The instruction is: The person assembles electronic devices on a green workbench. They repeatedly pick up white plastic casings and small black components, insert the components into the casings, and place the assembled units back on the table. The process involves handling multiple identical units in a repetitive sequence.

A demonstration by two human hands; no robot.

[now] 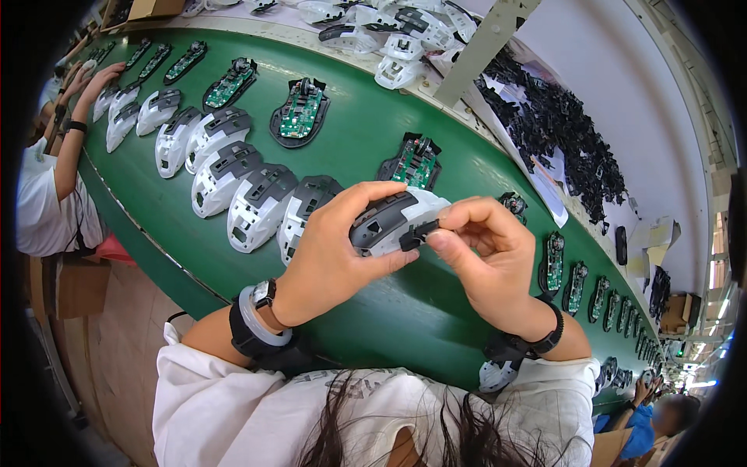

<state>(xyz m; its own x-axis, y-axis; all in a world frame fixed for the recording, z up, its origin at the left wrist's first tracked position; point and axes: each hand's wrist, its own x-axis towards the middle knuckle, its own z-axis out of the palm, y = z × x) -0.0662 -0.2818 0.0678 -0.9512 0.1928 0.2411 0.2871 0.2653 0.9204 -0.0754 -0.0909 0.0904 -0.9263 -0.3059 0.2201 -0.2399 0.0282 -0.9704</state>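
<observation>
My left hand (338,237) grips a white and dark grey computer mouse shell (424,208) above the green table, thumb below and fingers over its far side. Between thumb and fingertips, my right hand (486,241) pinches a small black plastic part (420,233) against the side of that shell. Whether the part is seated in the shell cannot be made out. Just beyond my hands lies a mouse base with a green circuit board (416,165). Left of my left hand stands a row of similar shells, the closest a white and grey shell (307,206).
More circuit-board bases (302,113) line the green table (342,144) to both sides. Along the far ledge lie a heap of white shells (405,47) and a pile of small black parts (552,124). A metal post (482,54) rises there. Co-workers sit at left and far right.
</observation>
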